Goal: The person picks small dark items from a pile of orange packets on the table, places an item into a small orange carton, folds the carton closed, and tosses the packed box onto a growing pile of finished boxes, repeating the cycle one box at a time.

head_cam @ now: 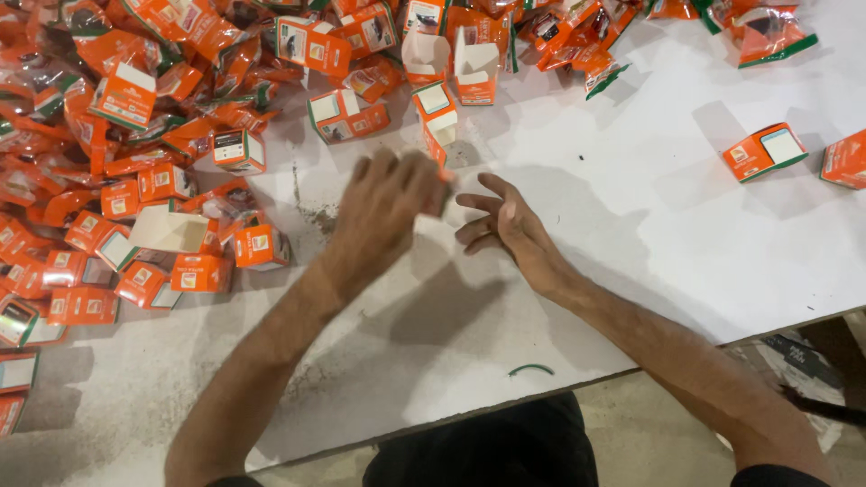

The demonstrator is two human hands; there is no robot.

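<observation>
Head view: a small orange carton is gripped at the fingertips of the blurred left hand, while the right hand is held open beside it. Many cartons are heaped at the desk edge (some open-topped), so much seems left.

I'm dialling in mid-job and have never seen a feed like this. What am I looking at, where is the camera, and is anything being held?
There is no machine: a person works bare-handed, and the one camera sits on their head, looking down. The left hand is blurred and closed around something small and orange; what it is I cannot tell. The right hand lies open beside it, holding nothing. Both are over a white table. A heap of small orange cartons covers its left and far side, some open-topped. One carton lies alone on the right. A small green band lies near the front edge.
</observation>
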